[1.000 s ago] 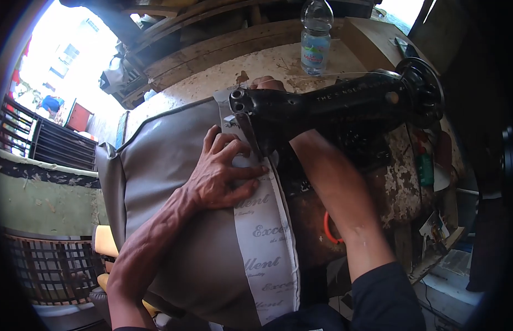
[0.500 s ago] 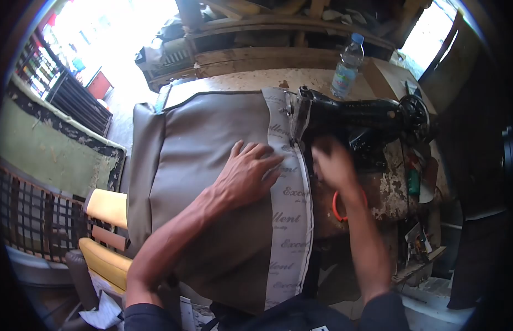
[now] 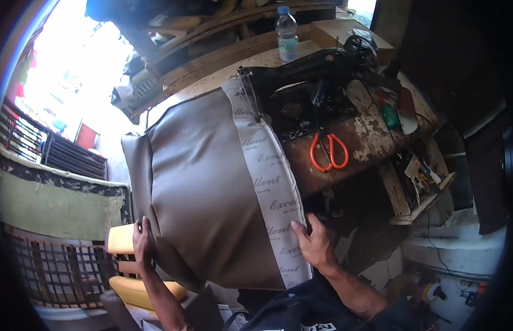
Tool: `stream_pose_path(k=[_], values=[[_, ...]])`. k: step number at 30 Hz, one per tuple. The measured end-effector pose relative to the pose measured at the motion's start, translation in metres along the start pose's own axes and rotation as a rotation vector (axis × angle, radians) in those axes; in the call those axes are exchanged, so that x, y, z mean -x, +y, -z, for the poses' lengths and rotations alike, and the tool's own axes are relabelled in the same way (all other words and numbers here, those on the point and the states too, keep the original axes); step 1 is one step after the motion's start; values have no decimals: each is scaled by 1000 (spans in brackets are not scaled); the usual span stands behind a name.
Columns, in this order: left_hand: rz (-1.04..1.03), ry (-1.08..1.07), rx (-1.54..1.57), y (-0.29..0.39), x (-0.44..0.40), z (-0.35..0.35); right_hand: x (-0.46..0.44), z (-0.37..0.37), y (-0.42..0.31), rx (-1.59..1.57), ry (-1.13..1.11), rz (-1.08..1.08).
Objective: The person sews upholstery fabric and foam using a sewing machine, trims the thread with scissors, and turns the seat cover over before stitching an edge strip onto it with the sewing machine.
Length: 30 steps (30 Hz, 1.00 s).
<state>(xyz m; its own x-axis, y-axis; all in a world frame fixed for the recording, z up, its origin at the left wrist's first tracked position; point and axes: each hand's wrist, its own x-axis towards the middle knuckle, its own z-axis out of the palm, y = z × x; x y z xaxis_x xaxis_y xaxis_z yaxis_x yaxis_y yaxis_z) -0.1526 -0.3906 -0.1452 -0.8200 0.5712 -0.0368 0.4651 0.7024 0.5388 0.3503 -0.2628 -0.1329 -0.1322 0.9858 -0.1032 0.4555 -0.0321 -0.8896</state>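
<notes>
A large piece of brown vinyl (image 3: 204, 160) lies across the sewing table, with a white printed strip (image 3: 270, 204) along its right side. The strip's far end sits at the needle end of a black sewing machine (image 3: 300, 69). My left hand (image 3: 142, 245) is at the vinyl's left edge, its fingers straight and close together along the fold. At the near right edge, my right hand (image 3: 317, 243) grips the vinyl with the thumb on the strip; its other fingers are partly hidden. Orange-handled scissors (image 3: 330, 153) rest on the table right of the strip.
A water bottle (image 3: 287, 36) and a cardboard box (image 3: 350, 36) stand behind the machine. A green-handled tool (image 3: 389, 117) lies at the table's right. Below hangs an open drawer (image 3: 422, 179) of tools. Yellow padded pieces (image 3: 135, 292) are at lower left.
Both hands have moved nearer to me, the left out to the vinyl's left edge, the right from beside the needle to the strip's edge. My view has turned right.
</notes>
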Motion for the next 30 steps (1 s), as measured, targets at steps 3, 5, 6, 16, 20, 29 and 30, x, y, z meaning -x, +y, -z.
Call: stream_pose_path(k=[3,5,6,16,20,29,30], values=[[40,36,-35,-18,-20,10,-1,6,-11,-76,-50,-48],[-48,-131,211,-54,-65,39,-2,17,-24,-247,-160,-120],[-149,94,190,-43,-70,45,-5,14,-17,-347,-159,-58],[-843,411,-534,217,18,137,-15,18,-48,-949,-317,-314],[-1058,-366,-293,256,201,104,-33,-4,-102,-834,-207,-188],[-651,228,-127,239,254,116,-61,-9,-114,-978,-165,112],[-586,247,-76,251,252,123,-71,-35,-94,-979,-163,123]])
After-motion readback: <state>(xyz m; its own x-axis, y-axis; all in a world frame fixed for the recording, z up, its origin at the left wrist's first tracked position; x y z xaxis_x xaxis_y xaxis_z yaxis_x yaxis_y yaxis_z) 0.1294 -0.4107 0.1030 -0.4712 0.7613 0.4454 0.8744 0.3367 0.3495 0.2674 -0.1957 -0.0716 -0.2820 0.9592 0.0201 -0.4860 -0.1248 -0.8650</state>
